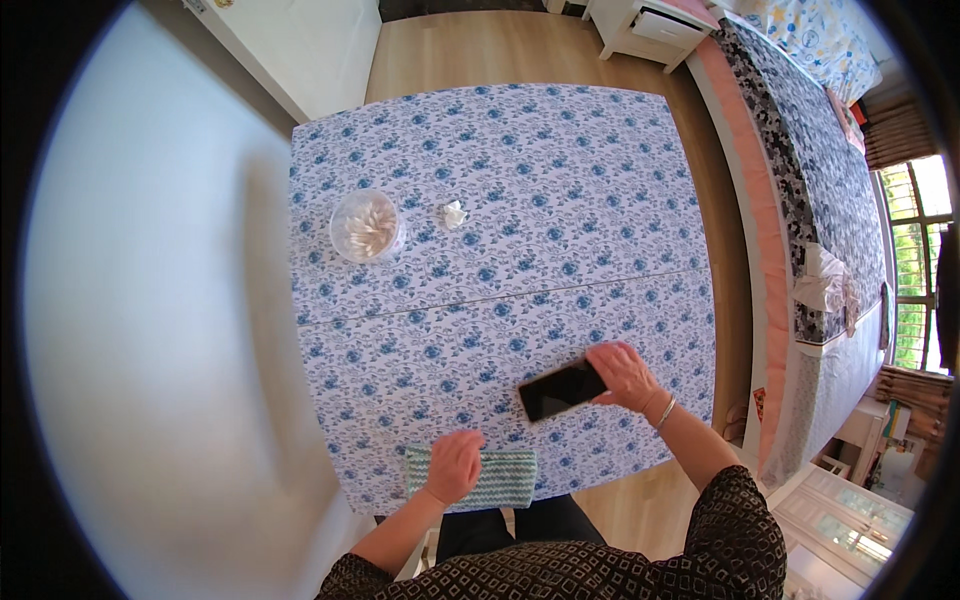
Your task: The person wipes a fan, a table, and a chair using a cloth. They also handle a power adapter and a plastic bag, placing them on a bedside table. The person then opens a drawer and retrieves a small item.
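Observation:
A smartphone [562, 390] with a dark screen is gripped at its right end by my right hand [621, 375], over the right part of the table. Whether the phone touches the tabletop, I cannot tell. My left hand [454, 465] is over a folded cloth [508, 478] with green and white wavy stripes, which lies at the table's near edge. The fingers of that hand are loosely curled, and their undersides are hidden. Farther off, a clear round tub of cotton swabs [365, 226] stands at the left, with a small crumpled white tissue [454, 215] to its right.
The table [517, 157] has a blue floral covering with a seam across it. A white wall [165, 285] runs along the left side, near a white door [307, 45]. Across the floor at the right is a bed [817, 172]; a white nightstand [652, 34] stands beyond the table.

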A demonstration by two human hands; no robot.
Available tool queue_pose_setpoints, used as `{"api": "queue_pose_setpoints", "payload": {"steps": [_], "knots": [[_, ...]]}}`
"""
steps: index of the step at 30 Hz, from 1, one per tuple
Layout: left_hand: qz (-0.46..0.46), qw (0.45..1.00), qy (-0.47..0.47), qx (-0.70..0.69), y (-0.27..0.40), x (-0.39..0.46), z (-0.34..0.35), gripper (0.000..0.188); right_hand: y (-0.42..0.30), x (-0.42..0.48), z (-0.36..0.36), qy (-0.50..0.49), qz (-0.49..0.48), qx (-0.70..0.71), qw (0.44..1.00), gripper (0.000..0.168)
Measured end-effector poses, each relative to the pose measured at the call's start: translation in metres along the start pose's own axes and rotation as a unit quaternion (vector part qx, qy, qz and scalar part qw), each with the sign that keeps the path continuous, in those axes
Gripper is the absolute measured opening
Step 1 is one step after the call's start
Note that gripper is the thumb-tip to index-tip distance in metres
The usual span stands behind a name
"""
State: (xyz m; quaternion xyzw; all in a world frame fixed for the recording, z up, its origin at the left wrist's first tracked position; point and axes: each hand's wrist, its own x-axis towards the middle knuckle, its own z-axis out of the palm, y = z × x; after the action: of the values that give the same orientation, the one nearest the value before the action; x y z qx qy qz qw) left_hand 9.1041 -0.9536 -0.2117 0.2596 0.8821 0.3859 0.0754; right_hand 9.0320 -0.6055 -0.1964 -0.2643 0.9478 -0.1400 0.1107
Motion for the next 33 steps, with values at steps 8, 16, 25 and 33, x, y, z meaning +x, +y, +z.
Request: {"api": "queue_pose_setpoints", "payload": {"steps": [8, 16, 25, 33], "knots": [[0.059, 0.973, -0.214, 0.07, -0.018, -0.064, 0.018, 0.043, 0.07, 0.08, -0.013, 0.112, 0.079, -0.033, 0.99, 0.084], [0.022, 0.975, -0.173, 0.136, -0.026, 0.008, 0.022, 0.046, 0.116, 0.163, -0.029, 0.134, 0.14, -0.106, 0.975, 0.073], [0.014, 0.987, -0.038, 0.156, -0.047, 0.131, 0.029, 0.039, -0.022, 0.148, 0.018, 0.18, -0.131, 0.058, 0.973, 0.022], [0.053, 0.994, 0.003, 0.097, -0.054, 0.153, 0.026, 0.034, -0.05, 0.104, 0.051, 0.094, -0.04, 0.043, 0.994, 0.055]]}}
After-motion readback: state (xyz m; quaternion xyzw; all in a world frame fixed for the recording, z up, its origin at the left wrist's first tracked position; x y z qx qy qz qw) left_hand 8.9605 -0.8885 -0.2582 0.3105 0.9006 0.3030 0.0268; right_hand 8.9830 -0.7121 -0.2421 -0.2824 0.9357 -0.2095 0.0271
